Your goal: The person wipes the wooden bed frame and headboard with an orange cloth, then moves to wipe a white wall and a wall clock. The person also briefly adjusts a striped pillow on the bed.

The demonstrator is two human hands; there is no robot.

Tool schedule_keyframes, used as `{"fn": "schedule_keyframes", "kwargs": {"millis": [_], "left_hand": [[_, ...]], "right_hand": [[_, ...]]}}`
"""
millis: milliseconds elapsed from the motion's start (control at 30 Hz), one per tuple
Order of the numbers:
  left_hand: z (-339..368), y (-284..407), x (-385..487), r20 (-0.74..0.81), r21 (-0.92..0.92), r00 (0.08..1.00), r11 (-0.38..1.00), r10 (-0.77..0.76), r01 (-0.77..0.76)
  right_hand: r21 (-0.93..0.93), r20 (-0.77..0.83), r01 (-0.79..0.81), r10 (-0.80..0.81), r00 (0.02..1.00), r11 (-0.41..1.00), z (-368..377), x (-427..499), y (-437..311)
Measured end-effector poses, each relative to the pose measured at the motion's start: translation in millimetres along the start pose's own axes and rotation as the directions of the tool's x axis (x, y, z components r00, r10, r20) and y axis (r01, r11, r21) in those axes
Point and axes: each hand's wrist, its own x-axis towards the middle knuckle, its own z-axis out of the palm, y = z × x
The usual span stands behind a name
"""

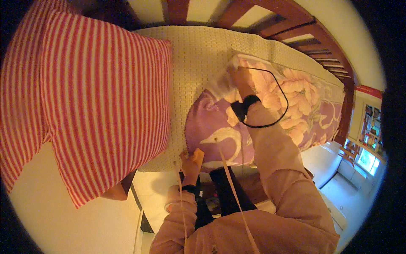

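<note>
A purple blanket with large peach flowers and cream scrolls (298, 92) lies bunched on a bed. My right hand (240, 77), blurred, grips its pale far edge; the fingertips are hidden. The blanket's border beside that hand is blurred as well. A black band with a looped black cord circles my right wrist. My left hand (191, 163) is low at the bed's near edge, beside the blanket's purple corner. Its thumb points up; whether the fingers hold any cloth cannot be made out. A dark band is on this wrist too.
Red-and-cream striped pillows (104, 95) stand at the left on a woven, cream bed mat (193, 54). A brown slatted wooden rail (333, 54) runs along the far side. Two drawstrings (233, 187) hang from my clothing. Shelves (371, 127) stand at the far right.
</note>
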Motion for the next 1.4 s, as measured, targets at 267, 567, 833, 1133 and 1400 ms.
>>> {"fn": "schedule_keyframes", "kwargs": {"millis": [267,567,833,1133,1400], "left_hand": [[-107.1,14.4,-25.2,0.077,-0.958,0.965,0.286,0.249,0.003],[-77.4,-111.9,-22.8,0.315,-0.942,0.949,0.116,-0.015,0.314],[-14.9,-123.2,-21.7,0.178,-0.940,0.947,0.330,0.267,0.083],[-60.9,-133.1,-16.9,0.210,-0.308,0.977,0.950,0.021,0.045],[-135.1,-99.4,-38.3,0.182,0.349,0.956,0.894,0.231,-0.282]], "right_hand": [[0.434,-0.382,0.388,-0.224,0.897,0.813,0.6,30.8,-99.7],[0.560,0.001,0.348,-0.421,0.907,0.751,32.9,-14.2,-167.9],[0.657,-0.217,0.548,-0.566,0.795,0.518,63.8,-209.4,-61.7],[0.463,0.472,0.408,-0.608,0.639,0.787,-8.9,-360.2,149.0],[0.035,0.773,0.425,-0.294,0.562,0.905,-115.9,-425.6,326.7]]}}
